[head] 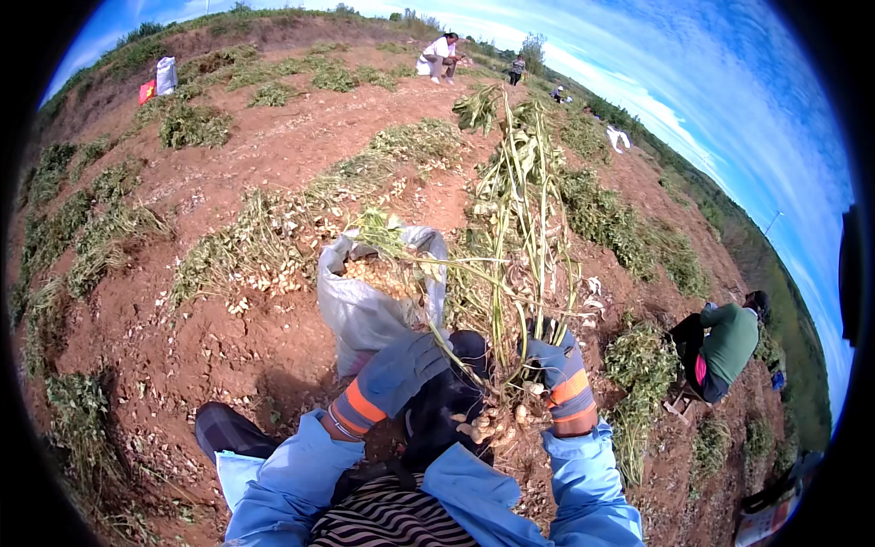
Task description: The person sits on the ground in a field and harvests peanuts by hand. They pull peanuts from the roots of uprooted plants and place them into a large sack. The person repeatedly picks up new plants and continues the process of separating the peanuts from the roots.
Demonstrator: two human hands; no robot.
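Observation:
Both hands wear grey work gloves with orange-striped cuffs. My right hand [557, 362] is closed around the lower stems of an uprooted peanut plant [523, 198], whose leafy tops stand up and away from me. Peanut pods [489, 424] hang from its roots below and left of that hand. My left hand [410, 366] is beside a plant stem, in front of the sack; its fingertips are partly hidden, so whether it grips anything is unclear. An open white woven sack [352, 308] holds many loose peanut pods [383, 273], with some green leaves across its rim.
Pulled peanut plants [239, 253] lie in rows on reddish soil. A person in a green top [728, 349] sits low at the right. Farther off, a person in white [439, 58] sits bent forward. A white sack [166, 75] stands at the upper left.

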